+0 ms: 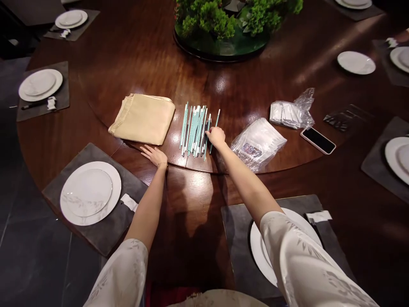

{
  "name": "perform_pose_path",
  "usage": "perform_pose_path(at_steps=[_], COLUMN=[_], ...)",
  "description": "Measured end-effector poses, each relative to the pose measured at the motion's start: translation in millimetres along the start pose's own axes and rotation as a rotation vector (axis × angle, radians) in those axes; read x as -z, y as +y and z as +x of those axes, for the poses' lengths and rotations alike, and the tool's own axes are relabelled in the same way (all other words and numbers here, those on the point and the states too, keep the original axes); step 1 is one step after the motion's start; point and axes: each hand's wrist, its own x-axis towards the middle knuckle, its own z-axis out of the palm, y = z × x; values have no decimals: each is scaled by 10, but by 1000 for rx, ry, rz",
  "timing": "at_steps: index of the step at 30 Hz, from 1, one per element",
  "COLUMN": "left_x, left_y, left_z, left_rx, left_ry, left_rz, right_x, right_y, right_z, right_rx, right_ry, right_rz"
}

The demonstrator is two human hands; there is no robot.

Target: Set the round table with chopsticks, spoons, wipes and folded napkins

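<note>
A pile of thin teal, white and dark sticks (195, 132) lies on the wooden turntable in front of me. My right hand (216, 137) is at the pile's right edge, its fingers curled together. One thin teal stick (217, 117) runs past the hand, showing above and below it; the fingers seem to grip it, though the contact is partly hidden. My left hand (155, 156) rests with fingers spread at the turntable's edge, holding nothing. Just above it lies a folded beige cloth (143, 119).
Right of the sticks are clear plastic packaging (258, 143), a bag of white packets (287, 113), a phone (318, 140) and a crumpled clear wrapper (340, 118). A green plant centrepiece (223, 42) stands behind. Plates (91, 192) on grey mats ring the table.
</note>
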Motion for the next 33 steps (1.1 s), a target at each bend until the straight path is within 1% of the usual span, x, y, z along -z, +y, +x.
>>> perform_pose_path(at_steps=[2, 7, 10, 12, 15, 18, 22, 25, 29, 33], left_x=[-7, 17, 107, 207, 406, 632, 922, 1110, 1285, 1321], left_y=[1, -3, -61, -163, -434, -813, -1323, -1603, -1804, -1852], left_z=[-18, 3, -8, -98, -412, -864, -1421, -1709, -1929, -1999], left_rx=[-1, -4, -12, -50, -152, -227, -210, -198, -231, -229], left_ry=[-2, -36, -108, -171, -256, -336, -461, -565, -623, -622], left_rz=[8, 2, 0, -13, -83, -157, -212, -213, -222, -231], right_x=[25, 30, -10, -32, -46, -51, -75, -125, -229, -320], right_y=[-30, -153, -194, -197, -185, -190, -245, -279, -257, -210], right_z=[27, 45, 46, 43, 29, 14, -8, -51, -151, -221], right_rx=[-7, 11, -45, -82, -128, -194, -246, -311, -361, -376], right_ry=[-37, -24, -22, -14, 11, 34, 44, 66, 164, 214], right_rz=[-17, -35, -2, 25, 60, 87, 107, 106, 63, 37])
